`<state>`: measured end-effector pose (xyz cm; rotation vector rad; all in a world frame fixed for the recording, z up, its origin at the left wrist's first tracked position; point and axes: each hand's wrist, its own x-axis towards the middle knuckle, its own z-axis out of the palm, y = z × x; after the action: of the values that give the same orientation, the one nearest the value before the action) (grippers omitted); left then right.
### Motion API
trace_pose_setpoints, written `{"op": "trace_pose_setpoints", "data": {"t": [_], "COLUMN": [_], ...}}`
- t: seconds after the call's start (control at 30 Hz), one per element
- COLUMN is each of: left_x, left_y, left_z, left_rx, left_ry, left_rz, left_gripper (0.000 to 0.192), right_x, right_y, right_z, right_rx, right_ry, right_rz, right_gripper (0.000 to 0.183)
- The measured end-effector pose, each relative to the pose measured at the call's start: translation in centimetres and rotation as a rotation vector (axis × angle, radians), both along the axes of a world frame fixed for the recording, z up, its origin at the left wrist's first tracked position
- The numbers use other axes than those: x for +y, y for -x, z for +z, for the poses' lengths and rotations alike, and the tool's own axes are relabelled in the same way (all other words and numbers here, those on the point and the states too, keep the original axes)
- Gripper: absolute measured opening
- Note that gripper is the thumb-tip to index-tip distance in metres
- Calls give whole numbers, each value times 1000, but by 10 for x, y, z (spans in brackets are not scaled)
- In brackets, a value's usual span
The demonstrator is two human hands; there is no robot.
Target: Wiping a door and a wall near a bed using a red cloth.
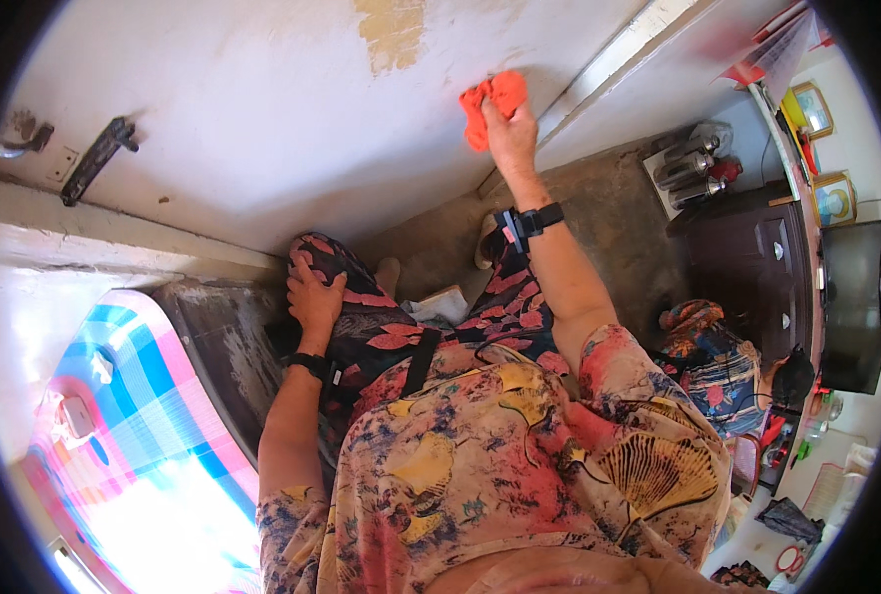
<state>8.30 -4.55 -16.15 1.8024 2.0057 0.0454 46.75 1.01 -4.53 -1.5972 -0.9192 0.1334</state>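
My right hand [512, 137] grips a crumpled orange-red cloth [477, 111] and holds it at the white door panel [277, 126], near the panel's right edge. Whether the cloth presses on the surface is hard to tell. My left hand [316, 297] rests on my left knee, on the dark floral trousers [377, 327], fingers apart and holding nothing. A patch of bare yellowish surface [392, 33] shows at the top of the white panel. A dark metal handle [99, 160] is fixed at the panel's left.
Left stands a table under a checked cloth [143, 379]. To the right are a dark wooden cabinet [737, 260], steel vacuum flasks [689, 174], a television [852, 304] and another person [719, 371] in patterned clothing. A pale cloth [444, 306] lies between my legs.
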Motion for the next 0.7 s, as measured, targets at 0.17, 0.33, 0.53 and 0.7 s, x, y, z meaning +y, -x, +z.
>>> {"op": "trace_pose_setpoints", "data": {"t": [0.17, 0.33, 0.53, 0.7], "left_x": [6, 8, 2, 1], "left_y": [7, 5, 0, 1], "left_z": [-2, -6, 7, 6], "left_rx": [-120, -120, -68, -76], "left_ry": [-65, -19, 23, -9], "left_rz": [-65, -22, -2, -6], "left_gripper": [101, 102, 102, 104], "right_x": [8, 13, -5, 11], "right_y": [28, 68, 57, 68], "right_z": [60, 4, -57, 3], "right_rx": [-66, -226, -149, -50], "right_ry": [-278, -64, 214, -17], "right_rz": [115, -26, 61, 106], "right_gripper": [30, 42, 37, 30]}}
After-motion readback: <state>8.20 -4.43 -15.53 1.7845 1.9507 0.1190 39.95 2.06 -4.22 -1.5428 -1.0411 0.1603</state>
